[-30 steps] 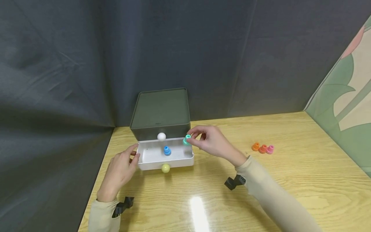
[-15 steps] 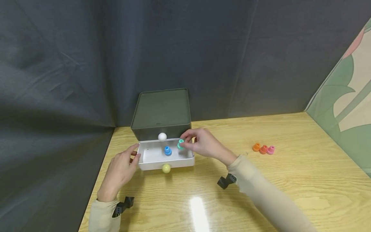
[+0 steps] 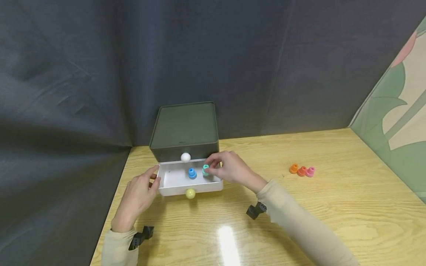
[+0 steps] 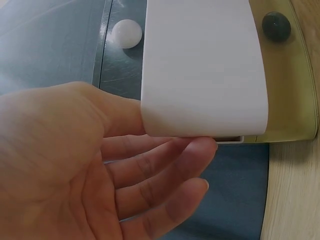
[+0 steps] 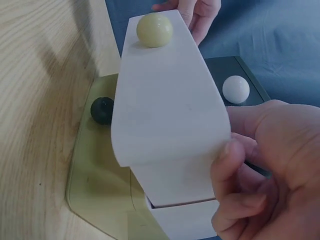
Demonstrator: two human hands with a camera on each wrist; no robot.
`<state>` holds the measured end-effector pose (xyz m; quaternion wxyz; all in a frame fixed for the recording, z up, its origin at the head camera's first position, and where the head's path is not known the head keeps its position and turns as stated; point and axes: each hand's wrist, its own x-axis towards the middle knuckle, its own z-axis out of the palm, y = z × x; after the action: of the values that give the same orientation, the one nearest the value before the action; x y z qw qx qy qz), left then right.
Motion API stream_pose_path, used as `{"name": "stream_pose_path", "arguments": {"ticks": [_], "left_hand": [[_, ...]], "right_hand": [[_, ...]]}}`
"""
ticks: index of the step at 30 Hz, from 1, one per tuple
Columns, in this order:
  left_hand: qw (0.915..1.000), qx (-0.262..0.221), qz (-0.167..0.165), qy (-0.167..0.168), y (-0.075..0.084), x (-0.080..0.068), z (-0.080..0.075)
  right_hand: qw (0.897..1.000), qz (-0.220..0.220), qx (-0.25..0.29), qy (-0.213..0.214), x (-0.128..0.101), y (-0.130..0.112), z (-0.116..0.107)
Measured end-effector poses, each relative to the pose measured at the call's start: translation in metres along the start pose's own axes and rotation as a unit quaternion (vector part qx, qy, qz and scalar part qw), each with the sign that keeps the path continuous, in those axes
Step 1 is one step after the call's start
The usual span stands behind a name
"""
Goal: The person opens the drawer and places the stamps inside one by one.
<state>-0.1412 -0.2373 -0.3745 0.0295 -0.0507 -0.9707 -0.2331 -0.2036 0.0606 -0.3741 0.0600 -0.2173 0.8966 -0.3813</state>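
Observation:
A white drawer [image 3: 189, 189] with a yellow knob [image 3: 190, 193] stands pulled out of a dark cabinet [image 3: 184, 123]. My left hand [image 3: 137, 194] holds its left end; the left wrist view shows the thumb over the top rim and the fingers along the side. Inside the drawer, my right hand [image 3: 229, 168] pinches a small teal stepped plug [image 3: 205, 168] near the right end. A blue plug of the same shape [image 3: 192, 173] stands upright to its left on the drawer floor. In the right wrist view the drawer front hides the teal plug and some fingertips.
Orange [image 3: 293, 169], red-orange [image 3: 301, 171] and pink plugs [image 3: 310, 171] stand in a row on the wooden table [image 3: 273, 221] at the right. A white knob [image 3: 185, 157] marks the drawer above; a dark knob [image 5: 102, 110] sits below. Dark cloth [image 3: 213, 55] hangs behind.
My right hand has moved left and lower with the teal plug, from the drawer's right rim to inside it, closer to the blue plug. My left hand has stayed in place.

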Motion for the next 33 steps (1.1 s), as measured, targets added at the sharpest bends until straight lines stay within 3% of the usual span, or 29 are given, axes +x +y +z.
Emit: {"name": "stream_pose_path", "arguments": {"ticks": [13, 33], "left_hand": [[1.0000, 0.001, -0.001, -0.008, 0.001, -0.004, -0.003], [0.9997, 0.004, -0.018, -0.018, 0.005, -0.006, -0.004]], "right_hand": [[1.000, 0.025, -0.007, -0.017, 0.003, 0.002, 0.011], [0.999, 0.013, -0.034, -0.006, 0.003, 0.001, 0.014]]}}
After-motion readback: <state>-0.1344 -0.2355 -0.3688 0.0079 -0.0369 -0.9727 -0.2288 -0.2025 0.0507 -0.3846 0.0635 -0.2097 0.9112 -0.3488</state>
